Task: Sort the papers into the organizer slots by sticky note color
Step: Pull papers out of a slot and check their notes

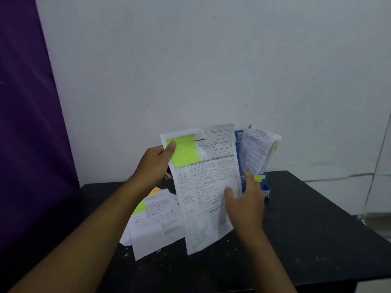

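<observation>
Fingers of the left hand [155, 163] grip the top-left corner of a printed sheet [208, 199], thumb on its green sticky note [187, 152]. Right hand [246, 205] pinches the sheet's right edge: thumb on the front, index finger sticking up past the edge. Sheet is held upright in the air above the black table [306, 233], just in front of the blue organizer [267, 188], which has papers [257, 151] standing in it. Loose pile [155, 223] lies on the table at lower left, one green note showing.
</observation>
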The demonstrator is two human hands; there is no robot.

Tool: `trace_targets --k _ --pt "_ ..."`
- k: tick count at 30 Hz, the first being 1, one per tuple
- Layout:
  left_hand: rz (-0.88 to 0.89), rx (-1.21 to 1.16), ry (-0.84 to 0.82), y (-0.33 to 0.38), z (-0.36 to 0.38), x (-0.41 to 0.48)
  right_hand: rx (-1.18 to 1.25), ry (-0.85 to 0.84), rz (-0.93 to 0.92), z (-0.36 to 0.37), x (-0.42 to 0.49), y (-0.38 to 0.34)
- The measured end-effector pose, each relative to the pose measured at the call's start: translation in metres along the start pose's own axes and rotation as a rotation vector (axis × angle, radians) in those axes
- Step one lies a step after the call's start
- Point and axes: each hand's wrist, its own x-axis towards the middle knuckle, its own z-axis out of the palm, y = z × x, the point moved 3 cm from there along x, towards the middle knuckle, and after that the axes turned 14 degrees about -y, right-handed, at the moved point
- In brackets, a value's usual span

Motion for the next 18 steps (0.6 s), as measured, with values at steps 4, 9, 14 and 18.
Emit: trace_targets --k 4,9,14,18 --pt "-0.016 -0.032 0.051 -0.005 0.008 0.008 -0.117 0.096 -0.088 -0.004 -0.018 -0.016" --pt "-0.008 0.212 0.183 0.008 0.027 0.017 -0.194 -0.299 -0.105 0.030 -0.039 -0.038" --pt "0.042 0.351 0.181 0.025 0.052 0.034 -0.199 -0.392 -0.057 0.039 -0.030 -0.039" --pt "0.046 0.425 0.188 0.026 0.065 0.055 -0.252 -0.413 -0.060 0.040 -0.021 -0.044"
